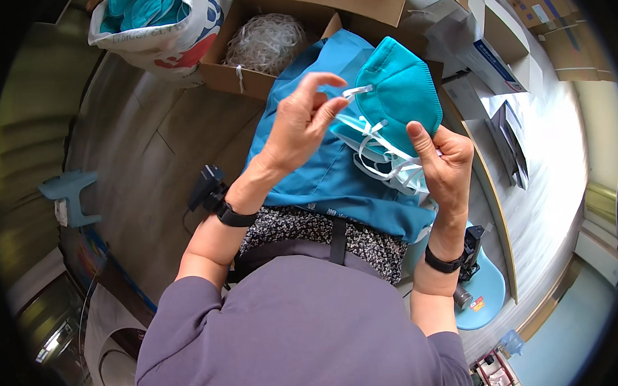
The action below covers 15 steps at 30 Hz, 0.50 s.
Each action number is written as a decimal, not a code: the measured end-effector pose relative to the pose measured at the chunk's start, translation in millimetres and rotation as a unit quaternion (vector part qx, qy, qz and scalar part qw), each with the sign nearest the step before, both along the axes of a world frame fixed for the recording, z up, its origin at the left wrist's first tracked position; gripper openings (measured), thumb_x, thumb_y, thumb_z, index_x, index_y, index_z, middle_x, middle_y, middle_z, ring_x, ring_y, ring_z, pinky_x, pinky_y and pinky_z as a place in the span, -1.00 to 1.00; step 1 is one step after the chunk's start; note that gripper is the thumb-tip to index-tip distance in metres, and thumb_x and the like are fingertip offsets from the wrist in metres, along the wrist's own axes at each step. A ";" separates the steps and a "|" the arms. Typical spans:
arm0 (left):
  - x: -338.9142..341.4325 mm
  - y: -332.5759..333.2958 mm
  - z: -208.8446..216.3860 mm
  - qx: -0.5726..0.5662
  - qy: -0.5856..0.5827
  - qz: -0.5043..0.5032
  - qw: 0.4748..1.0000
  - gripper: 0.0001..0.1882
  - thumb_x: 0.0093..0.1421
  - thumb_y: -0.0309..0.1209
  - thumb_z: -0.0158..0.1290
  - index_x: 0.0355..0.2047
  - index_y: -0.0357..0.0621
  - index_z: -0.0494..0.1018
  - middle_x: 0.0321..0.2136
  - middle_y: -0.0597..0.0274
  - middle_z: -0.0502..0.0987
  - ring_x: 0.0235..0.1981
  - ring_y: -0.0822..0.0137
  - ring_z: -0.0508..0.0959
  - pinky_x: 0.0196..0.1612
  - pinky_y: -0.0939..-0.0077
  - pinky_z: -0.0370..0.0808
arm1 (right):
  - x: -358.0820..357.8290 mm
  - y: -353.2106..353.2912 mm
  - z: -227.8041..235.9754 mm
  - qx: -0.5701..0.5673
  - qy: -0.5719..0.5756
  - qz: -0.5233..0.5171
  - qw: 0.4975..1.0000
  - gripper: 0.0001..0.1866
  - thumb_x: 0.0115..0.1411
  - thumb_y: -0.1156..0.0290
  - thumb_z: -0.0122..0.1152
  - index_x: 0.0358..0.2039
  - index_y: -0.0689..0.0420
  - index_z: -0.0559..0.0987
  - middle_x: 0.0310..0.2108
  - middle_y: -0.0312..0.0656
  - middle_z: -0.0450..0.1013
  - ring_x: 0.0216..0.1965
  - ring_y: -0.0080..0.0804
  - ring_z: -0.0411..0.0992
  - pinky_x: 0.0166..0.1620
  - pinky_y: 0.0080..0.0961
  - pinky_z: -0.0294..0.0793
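Note:
My right hand (450, 158) grips a small bundle of teal folded face masks by their right edge, thumb on top. The uppermost face mask (401, 93) faces up, its pointed end away from me. White elastic straps (386, 155) hang in loops along the bundle's near side. Left of it, my left hand (305, 117) is raised with thumb and forefinger curved and a gap between them. A short white strap (358, 92) from the top mask reaches toward these fingertips. The masks are above a blue cloth (303, 165) spread over my lap.
A white sack (149, 51) full of teal masks stands at far left. Beside it, an open cardboard box (241, 83) contains shredded white filler (267, 43). White cartons (495, 46) are at far right. A blue stool (487, 290) is by my right forearm, a small blue-grey stool (73, 193) at left.

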<state>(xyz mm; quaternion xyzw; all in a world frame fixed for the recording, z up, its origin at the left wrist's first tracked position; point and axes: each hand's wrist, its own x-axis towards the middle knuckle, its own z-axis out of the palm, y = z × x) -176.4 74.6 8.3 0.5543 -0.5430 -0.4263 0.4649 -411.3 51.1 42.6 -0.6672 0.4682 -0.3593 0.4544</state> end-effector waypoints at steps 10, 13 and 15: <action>-20.9 4.2 -12.1 0.106 0.055 -0.113 0.986 -0.80 0.27 -0.39 0.18 -0.20 -0.27 0.48 -0.55 0.57 0.37 -0.55 0.74 0.21 -0.54 0.77 0.14 | 10.8 1.5 -16.8 -0.023 -0.053 -0.029 0.998 -0.60 0.28 0.26 0.27 -0.56 0.33 0.54 -0.69 -0.44 0.21 -0.58 -0.74 0.07 -0.58 -0.63 0.06; -28.2 8.5 -17.4 0.143 0.131 -0.111 0.975 -0.80 0.25 -0.38 0.20 -0.23 -0.25 0.51 -0.53 0.58 0.38 -0.54 0.75 0.23 -0.53 0.77 0.15 | 11.4 1.4 -21.1 -0.042 -0.051 -0.045 0.997 -0.58 0.29 0.28 0.27 -0.61 0.32 0.48 -0.71 -0.44 0.16 -0.59 -0.73 0.05 -0.59 -0.60 0.03; -33.4 9.9 -25.0 0.134 0.200 -0.063 0.969 -0.88 0.27 -0.45 0.16 -0.25 -0.25 0.52 -0.48 0.55 0.45 -0.51 0.76 0.29 -0.51 0.79 0.18 | 19.9 4.4 -15.9 -0.050 -0.065 -0.061 0.995 -0.55 0.28 0.31 0.28 -0.66 0.30 0.42 -0.71 -0.45 0.13 -0.60 -0.73 0.03 -0.59 -0.57 0.00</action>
